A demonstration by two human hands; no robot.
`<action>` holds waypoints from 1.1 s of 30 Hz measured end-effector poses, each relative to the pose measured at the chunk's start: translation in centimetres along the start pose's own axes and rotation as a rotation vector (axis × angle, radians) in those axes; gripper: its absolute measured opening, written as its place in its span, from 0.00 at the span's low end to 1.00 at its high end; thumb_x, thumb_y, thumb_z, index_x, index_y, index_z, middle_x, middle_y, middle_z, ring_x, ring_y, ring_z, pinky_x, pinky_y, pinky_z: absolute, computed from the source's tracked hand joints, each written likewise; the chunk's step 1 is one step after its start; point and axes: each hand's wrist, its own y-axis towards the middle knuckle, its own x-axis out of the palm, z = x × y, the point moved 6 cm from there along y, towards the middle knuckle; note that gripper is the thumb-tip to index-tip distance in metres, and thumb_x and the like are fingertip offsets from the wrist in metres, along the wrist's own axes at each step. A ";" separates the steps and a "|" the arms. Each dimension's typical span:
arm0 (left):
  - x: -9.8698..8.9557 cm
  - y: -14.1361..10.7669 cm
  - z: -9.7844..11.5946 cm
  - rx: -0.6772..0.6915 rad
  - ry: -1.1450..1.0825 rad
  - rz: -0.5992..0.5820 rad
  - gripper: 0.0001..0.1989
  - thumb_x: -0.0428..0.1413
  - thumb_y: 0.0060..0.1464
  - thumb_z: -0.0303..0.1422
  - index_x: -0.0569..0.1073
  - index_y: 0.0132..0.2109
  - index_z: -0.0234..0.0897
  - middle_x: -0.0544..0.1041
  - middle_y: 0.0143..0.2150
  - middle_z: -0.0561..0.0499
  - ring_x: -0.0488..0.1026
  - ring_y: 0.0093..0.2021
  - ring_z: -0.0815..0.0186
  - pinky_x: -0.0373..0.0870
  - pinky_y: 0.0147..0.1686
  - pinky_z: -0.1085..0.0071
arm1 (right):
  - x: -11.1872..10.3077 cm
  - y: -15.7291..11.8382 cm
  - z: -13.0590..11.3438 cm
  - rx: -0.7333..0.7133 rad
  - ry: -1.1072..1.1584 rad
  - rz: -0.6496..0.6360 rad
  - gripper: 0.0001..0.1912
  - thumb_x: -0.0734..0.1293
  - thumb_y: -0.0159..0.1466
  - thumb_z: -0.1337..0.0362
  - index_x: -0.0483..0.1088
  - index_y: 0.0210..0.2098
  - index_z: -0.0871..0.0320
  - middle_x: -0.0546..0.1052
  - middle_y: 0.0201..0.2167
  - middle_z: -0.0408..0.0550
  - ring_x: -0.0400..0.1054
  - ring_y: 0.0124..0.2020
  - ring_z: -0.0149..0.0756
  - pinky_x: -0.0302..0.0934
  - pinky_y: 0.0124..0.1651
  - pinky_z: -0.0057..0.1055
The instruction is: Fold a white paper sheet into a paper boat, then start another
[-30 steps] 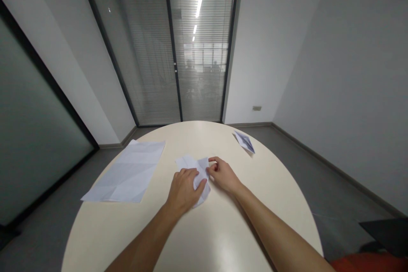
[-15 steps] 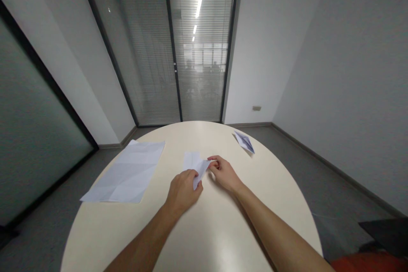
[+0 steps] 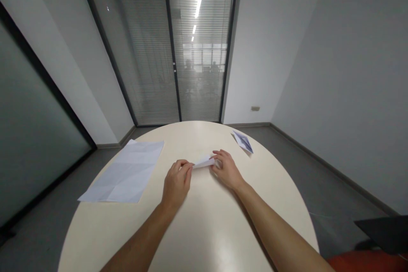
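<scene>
Between my two hands is a small piece of folded white paper (image 3: 204,163), seen nearly edge-on near the middle of the table. My left hand (image 3: 177,182) pinches its left end between thumb and fingers. At the other end, my right hand (image 3: 225,169) grips the paper with thumb and index finger, its other fingers curled loosely. The paper's underside and the exact folds cannot be made out.
A large creased white sheet (image 3: 127,172) lies at the left of the round cream table (image 3: 197,229). Toward the far right edge rests a small folded paper (image 3: 244,142). A dark object above something red (image 3: 366,260) stands beyond the table at lower right.
My left hand has shifted left to the end of the folded paper. The paper has turned from slanted and spread to a narrow, nearly level strip. My right hand has barely moved.
</scene>
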 end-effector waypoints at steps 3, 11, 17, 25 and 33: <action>-0.5 0.3 -0.7 -0.063 -0.063 0.059 0.14 0.46 0.68 0.34 0.76 0.48 0.41 0.75 0.44 0.46 0.74 0.47 0.59 0.71 0.50 0.62 | -0.4 0.0 -0.5 0.012 -0.031 -0.025 0.10 0.67 0.61 0.67 0.78 0.41 0.55 0.80 0.49 0.50 0.59 0.65 0.47 0.52 0.66 0.44; -0.2 0.2 -4.5 -0.304 -0.290 0.216 0.11 0.51 0.62 0.33 0.71 0.50 0.39 0.77 0.49 0.45 0.75 0.51 0.58 0.70 0.55 0.59 | -1.8 0.3 -0.5 0.129 0.154 0.015 0.15 0.68 0.62 0.55 0.76 0.44 0.54 0.80 0.37 0.46 0.69 0.34 0.38 0.61 0.41 0.32; 0.9 0.0 -7.3 -0.457 -0.445 0.244 0.12 0.57 0.57 0.34 0.70 0.48 0.40 0.77 0.48 0.45 0.76 0.51 0.59 0.72 0.54 0.61 | -0.9 0.7 1.5 0.228 0.429 0.079 0.27 0.69 0.58 0.52 0.69 0.53 0.60 0.66 0.22 0.37 0.61 0.25 0.33 0.53 0.28 0.28; 2.1 -0.7 -8.4 -0.418 -0.223 0.108 0.15 0.55 0.57 0.27 0.68 0.52 0.41 0.76 0.53 0.46 0.76 0.53 0.58 0.70 0.58 0.56 | 0.0 -0.1 2.8 0.281 0.147 -0.034 0.20 0.67 0.59 0.58 0.72 0.50 0.57 0.69 0.24 0.38 0.65 0.27 0.34 0.56 0.33 0.29; 2.4 -0.8 -7.9 -0.365 -0.071 -0.010 0.22 0.55 0.54 0.22 0.67 0.55 0.38 0.76 0.54 0.43 0.75 0.55 0.56 0.70 0.57 0.57 | 0.0 -0.1 3.4 0.274 0.104 -0.061 0.23 0.67 0.58 0.66 0.73 0.54 0.59 0.76 0.31 0.43 0.70 0.32 0.34 0.60 0.39 0.29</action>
